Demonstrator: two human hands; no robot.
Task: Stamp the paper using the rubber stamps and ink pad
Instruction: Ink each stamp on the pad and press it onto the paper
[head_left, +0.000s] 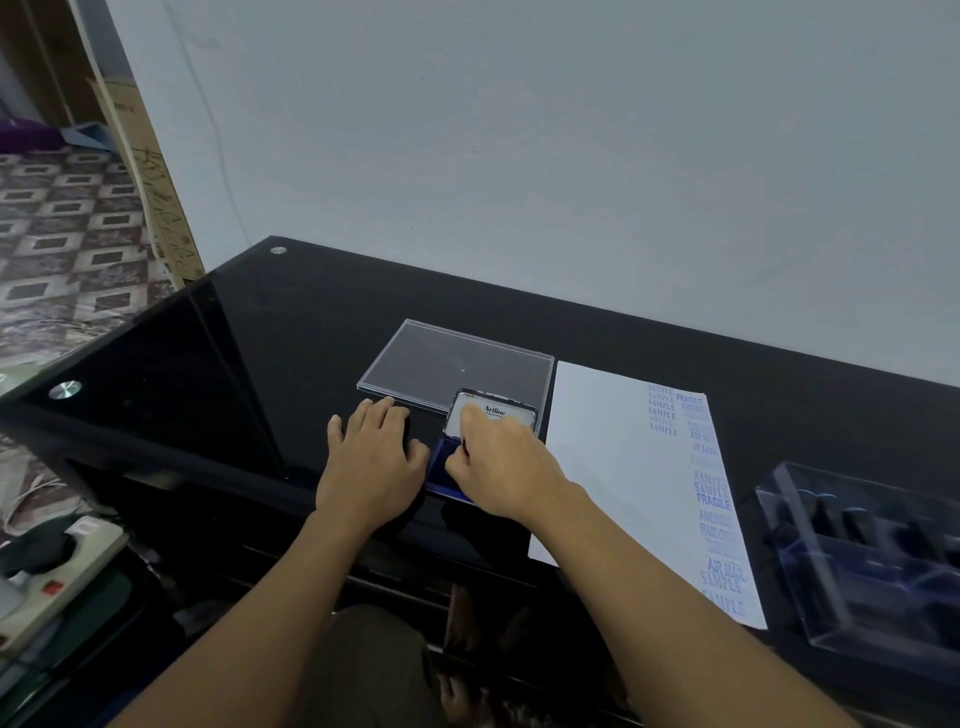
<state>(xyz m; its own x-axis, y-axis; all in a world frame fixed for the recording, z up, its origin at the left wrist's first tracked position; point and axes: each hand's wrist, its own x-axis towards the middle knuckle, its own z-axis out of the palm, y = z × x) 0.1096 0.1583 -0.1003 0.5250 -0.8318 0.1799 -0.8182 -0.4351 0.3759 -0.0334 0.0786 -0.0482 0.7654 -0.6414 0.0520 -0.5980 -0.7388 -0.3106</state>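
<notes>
Hands: left (371, 457) flat on table (260, 364), right (498, 462) curled over ink pad (440, 470), grip unclear.

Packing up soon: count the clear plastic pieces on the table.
2: a lid flat behind the ink pad, and a box right of the paper, partly cut off by the frame.

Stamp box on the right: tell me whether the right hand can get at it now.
Probably yes. The right hand is at the ink pad, and only the flat paper lies between it and the stamp box; nothing upright blocks the way.
</notes>
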